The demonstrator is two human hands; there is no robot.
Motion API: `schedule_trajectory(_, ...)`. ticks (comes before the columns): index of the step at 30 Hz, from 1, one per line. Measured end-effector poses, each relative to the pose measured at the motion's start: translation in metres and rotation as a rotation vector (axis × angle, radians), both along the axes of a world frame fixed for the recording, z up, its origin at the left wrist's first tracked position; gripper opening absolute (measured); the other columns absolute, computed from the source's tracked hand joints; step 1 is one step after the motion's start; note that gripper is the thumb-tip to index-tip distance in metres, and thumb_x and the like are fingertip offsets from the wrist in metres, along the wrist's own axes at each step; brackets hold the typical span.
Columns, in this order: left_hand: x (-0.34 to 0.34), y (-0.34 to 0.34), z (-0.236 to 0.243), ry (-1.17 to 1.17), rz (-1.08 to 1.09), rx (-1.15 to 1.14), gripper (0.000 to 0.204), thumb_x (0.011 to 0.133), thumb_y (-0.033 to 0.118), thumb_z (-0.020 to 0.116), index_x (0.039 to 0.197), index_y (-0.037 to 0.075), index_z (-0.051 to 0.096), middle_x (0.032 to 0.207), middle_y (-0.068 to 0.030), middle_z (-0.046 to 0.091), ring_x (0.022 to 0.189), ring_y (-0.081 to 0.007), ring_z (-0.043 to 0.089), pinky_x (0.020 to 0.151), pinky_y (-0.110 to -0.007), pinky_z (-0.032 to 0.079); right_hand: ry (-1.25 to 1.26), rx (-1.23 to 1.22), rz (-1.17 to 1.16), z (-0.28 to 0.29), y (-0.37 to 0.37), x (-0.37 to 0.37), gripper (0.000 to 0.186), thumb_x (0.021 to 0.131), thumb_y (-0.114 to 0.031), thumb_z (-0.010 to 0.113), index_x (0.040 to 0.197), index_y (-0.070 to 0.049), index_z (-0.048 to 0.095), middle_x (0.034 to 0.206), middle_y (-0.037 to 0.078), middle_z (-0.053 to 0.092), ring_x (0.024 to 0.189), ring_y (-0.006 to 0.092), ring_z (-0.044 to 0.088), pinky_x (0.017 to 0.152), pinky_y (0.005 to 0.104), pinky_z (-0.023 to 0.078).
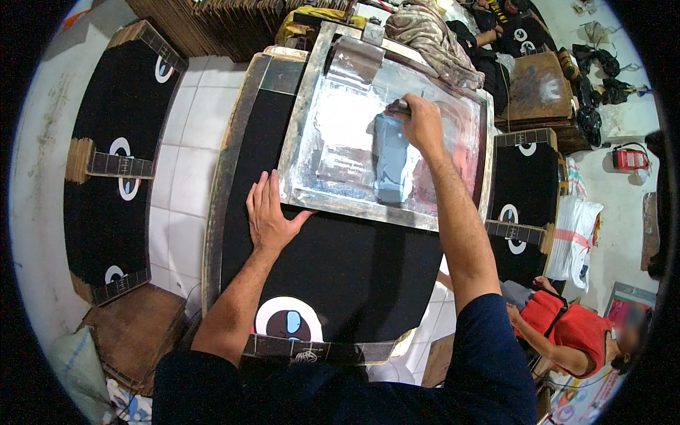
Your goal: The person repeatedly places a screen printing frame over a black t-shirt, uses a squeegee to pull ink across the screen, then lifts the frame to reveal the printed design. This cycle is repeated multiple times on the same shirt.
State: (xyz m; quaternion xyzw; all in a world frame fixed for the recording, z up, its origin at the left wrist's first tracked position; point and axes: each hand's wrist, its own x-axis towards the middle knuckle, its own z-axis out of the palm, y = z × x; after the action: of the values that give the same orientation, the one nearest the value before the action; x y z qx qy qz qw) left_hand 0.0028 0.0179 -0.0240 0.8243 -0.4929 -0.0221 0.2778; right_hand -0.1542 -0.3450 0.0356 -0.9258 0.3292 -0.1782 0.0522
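Observation:
A screen printing frame (368,214) with a pale, ink-smeared mesh lies on black fabric (340,265) stretched over a board. My right hand (423,127) is closed round the grip of a dark squeegee (398,107), mostly hidden under the fingers, above the mesh. Toward me from it runs a broad band of light blue ink (390,159). At the frame's near left corner my left hand (273,216) lies with fingers stretched out, touching the frame's edge and the black fabric. Close to my body, the fabric bears a printed eye (289,319) in white, brown and blue.
More boards with black printed fabric stand at left (117,106) and right (524,184). A crumpled cloth (425,39) lies beyond the frame, near stacked cardboard (234,25). A person in a red top (574,336) is at lower right; another person's arm (487,37) shows at the back.

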Motion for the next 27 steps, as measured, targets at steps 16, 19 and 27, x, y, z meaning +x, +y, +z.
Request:
schedule_trajectory(16, 0.0, 0.001, -0.002, -0.01, -0.013, 0.018, 0.116, 0.073, 0.048, 0.091, 0.157, -0.003, 0.031, 0.157, -0.0263, 0.04, 0.148, -0.0375, 0.037, 0.122, -0.055, 0.026, -0.006, -0.014, 0.06, 0.004, -0.006, -0.008, 0.008, 0.087, -0.013, 0.071, 0.094, -0.012, 0.067, 0.09, 0.01, 0.068, 0.095, 0.0335, 0.065, 0.078, 0.0487, 0.042)
schedule_trajectory(19, -0.001, 0.001, -0.001, 0.014, -0.001, 0.04, 0.116, 0.071, 0.045, 0.092, 0.157, -0.003, 0.031, 0.157, -0.0264, 0.04, 0.148, -0.0377, 0.037, 0.121, -0.055, 0.027, 0.044, 0.105, 0.064, 0.008, 0.019, -0.024, 0.007, 0.087, -0.013, 0.073, 0.091, -0.011, 0.067, 0.088, 0.01, 0.067, 0.093, 0.0339, 0.065, 0.079, 0.0497, 0.043)
schedule_trajectory(27, 0.0, -0.001, 0.002, 0.005, -0.004, 0.01, 0.115, 0.073, 0.048, 0.09, 0.157, -0.003, 0.032, 0.156, -0.0263, 0.042, 0.147, -0.0381, 0.039, 0.12, -0.055, 0.028, 0.095, 0.2, 0.019, 0.019, 0.019, -0.026, 0.019, 0.084, -0.01, 0.074, 0.102, -0.014, 0.07, 0.099, 0.008, 0.073, 0.101, 0.0331, 0.068, 0.083, 0.0492, 0.043)
